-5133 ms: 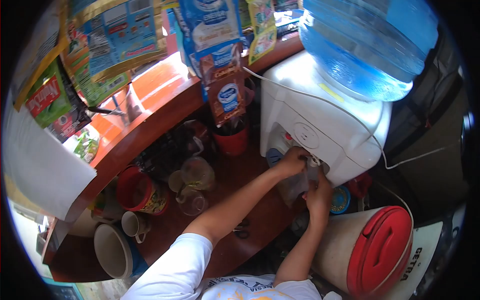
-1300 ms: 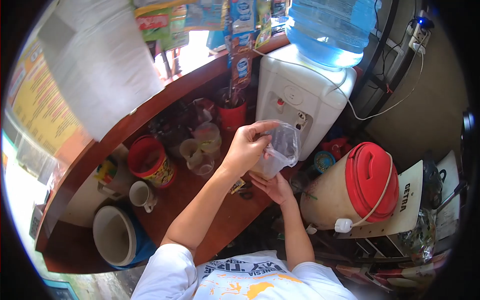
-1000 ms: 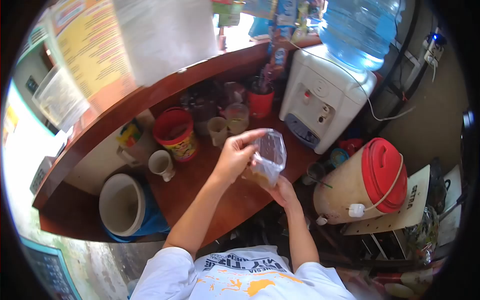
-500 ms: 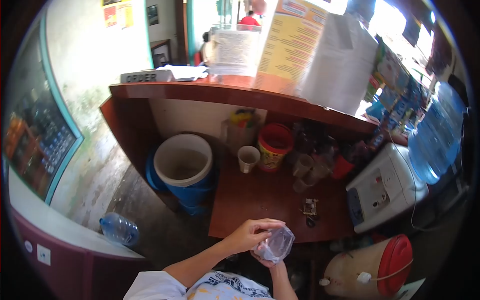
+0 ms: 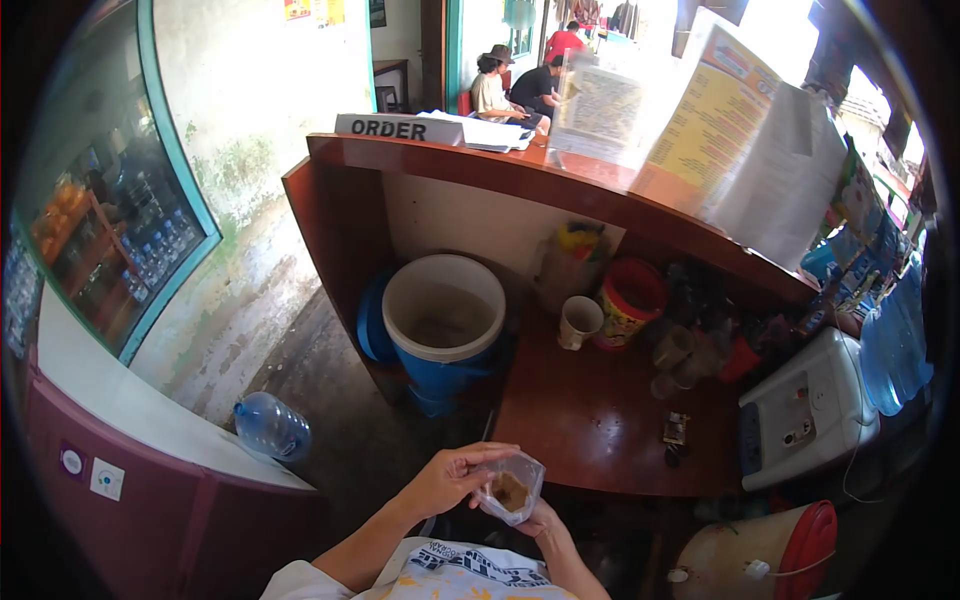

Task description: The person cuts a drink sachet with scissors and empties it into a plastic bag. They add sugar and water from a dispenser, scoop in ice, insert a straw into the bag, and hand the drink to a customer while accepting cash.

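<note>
A clear plastic bag point(image 5: 512, 488) with brown contents at its bottom is held close in front of my body, its mouth open and facing up. My left hand point(image 5: 450, 480) pinches the bag's rim from the left side. Beneath and to the right, my right hand point(image 5: 532, 518) is wrapped round the lower part of the bag, with some of its fingers hidden behind it. Just beyond the bag is the front edge of the brown table point(image 5: 590, 430).
A white-rimmed bucket point(image 5: 445, 305), a cup point(image 5: 579, 322) and a red tub point(image 5: 632, 290) stand ahead. Right: water dispenser point(image 5: 805, 410) and red-lidded container point(image 5: 755, 555). Left: large bottle point(image 5: 272, 426) on the floor. Several people point(image 5: 497, 90) are beyond the counter.
The view has swung left from the dispenser to the counter and bucket. Both hands have moved from the dispenser's taps to in front of my body, still holding the bag.
</note>
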Available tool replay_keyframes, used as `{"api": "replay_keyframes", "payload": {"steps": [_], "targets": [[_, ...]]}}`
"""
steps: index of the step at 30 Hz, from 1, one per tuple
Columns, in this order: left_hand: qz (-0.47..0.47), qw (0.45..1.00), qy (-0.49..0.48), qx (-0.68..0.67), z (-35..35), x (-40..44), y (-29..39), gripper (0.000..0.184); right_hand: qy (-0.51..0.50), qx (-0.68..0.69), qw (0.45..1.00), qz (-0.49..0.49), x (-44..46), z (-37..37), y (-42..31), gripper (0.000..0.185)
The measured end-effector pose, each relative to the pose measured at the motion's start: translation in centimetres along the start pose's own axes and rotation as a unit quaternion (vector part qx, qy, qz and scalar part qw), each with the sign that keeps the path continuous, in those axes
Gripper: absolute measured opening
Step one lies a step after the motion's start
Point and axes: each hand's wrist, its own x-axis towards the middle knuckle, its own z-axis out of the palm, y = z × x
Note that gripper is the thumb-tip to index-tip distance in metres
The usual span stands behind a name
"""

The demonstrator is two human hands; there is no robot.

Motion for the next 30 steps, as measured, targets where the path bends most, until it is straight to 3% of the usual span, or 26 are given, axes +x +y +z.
{"api": "replay_keyframes", "payload": {"steps": [4,8,13,16,19,23,25,27,30], "targets": [[0.014,0.999,0.05,-0.007,-6.3,-0.9,2.3,0.035,-0.045,-0.045,0.996,0.06,5.8,0.4,-0.2,0.041],[0.031,0.997,0.074,-0.018,-13.3,-1.7,4.5,0.036,-0.05,-0.043,0.993,0.103,13.4,3.9,-0.5,0.034],[0.064,0.989,0.134,0.007,-20.5,-1.9,6.1,0.039,-0.028,-0.098,0.993,0.06,20.8,10.1,-2.5,0.039],[0.065,0.984,0.161,0.027,-23.1,-1.8,7.1,0.041,-0.006,-0.255,0.962,0.095,22.6,13.9,-4.0,0.037],[0.063,0.984,0.166,0.02,-25.5,-1.7,7.4,0.043,-0.102,-0.473,0.875,0.013,25.5,13.4,-6.7,0.032],[0.04,0.976,0.211,0.023,-27.3,-0.6,6.3,0.046,0.059,-0.513,0.856,-0.031,29.7,13.8,-15.3,0.029],[0.023,0.968,0.246,0.052,-28.1,0.1,5.8,0.048,0.136,-0.63,0.76,-0.082,35.8,8.6,-17.8,0.026],[0.015,0.959,0.274,0.074,-28.9,0.9,5.4,0.052,0.174,-0.804,0.566,-0.049,39.7,8.3,-19.5,0.029],[0.001,0.938,0.328,0.112,-30.2,2.1,5.3,0.054,0.228,-0.824,0.466,-0.225,53.9,-11.2,-14.6,0.033]]}}
